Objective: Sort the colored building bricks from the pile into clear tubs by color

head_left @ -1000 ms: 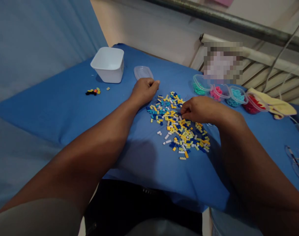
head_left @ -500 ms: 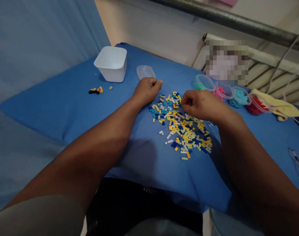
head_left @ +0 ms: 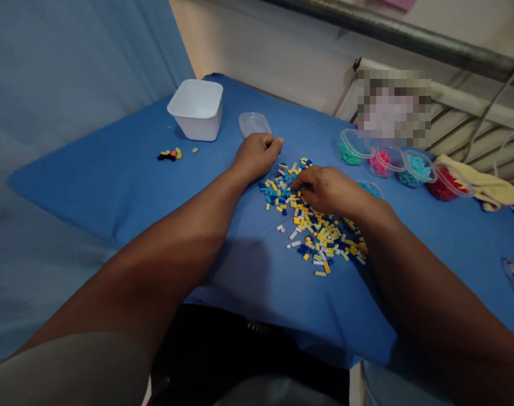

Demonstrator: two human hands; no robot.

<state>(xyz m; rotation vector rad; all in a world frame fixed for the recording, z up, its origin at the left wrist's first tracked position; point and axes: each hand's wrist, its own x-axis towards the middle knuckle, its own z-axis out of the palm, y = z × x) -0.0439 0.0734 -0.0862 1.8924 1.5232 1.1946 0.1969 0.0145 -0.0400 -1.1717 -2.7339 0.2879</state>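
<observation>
A loose pile of small toy building bricks (head_left: 320, 228), yellow, white, blue and teal, is spread over the blue cloth. My right hand (head_left: 331, 189) reaches into its upper part, fingers curled down and touching the bricks near some teal ones. Whatever is between those fingertips is too small or hidden to make out. Just beyond the pile's left edge, my left hand (head_left: 257, 155) rests closed, thumb against the bent fingers; its contents are hidden. A clear plastic lid (head_left: 253, 122) lies behind my left hand. Beyond my right hand sits a clear tub of blue bricks (head_left: 370, 188), partly covered.
Clear tubs hold green bricks (head_left: 350, 155), pink bricks (head_left: 380, 163), turquoise bricks (head_left: 415, 169) and red bricks (head_left: 445, 183). A yellow cloth (head_left: 489, 186) lies at right. At left stand a white bin (head_left: 198, 113) and a small group of black, yellow and orange bricks (head_left: 169, 155). A radiator is behind.
My right hand has moved left and down into the pile, uncovering the tub of blue bricks. My left hand stays nearly still. The view has shifted slightly.
</observation>
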